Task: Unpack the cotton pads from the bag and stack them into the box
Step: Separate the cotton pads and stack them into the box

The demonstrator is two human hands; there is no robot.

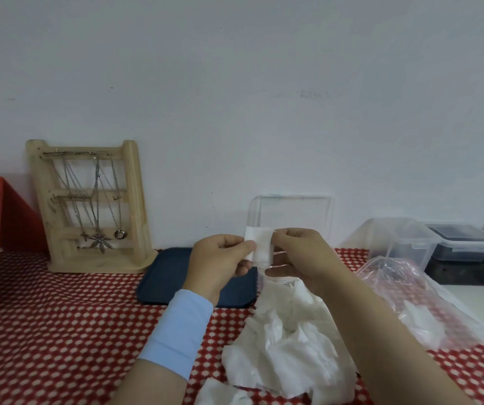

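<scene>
L hand [220, 258] + R hand [299, 255] pinch one cotton pad [259, 245] by its side edges, held in front of clear box [293, 211] near table [59, 317] back edge. Loose pad pile [287, 331] lies below. Bag [404, 287] twd right edge (some pads inside, looks like).

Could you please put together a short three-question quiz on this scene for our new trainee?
1. True or false: the left hand and the right hand both pinch one cotton pad.
2. Where does the loose pile of pads lie? A) on the navy tray B) on the red patterned cloth C) in the clear box
3. Fill in: the wooden stand holds ____.
Key: 1 true; 2 B; 3 necklaces.
</scene>
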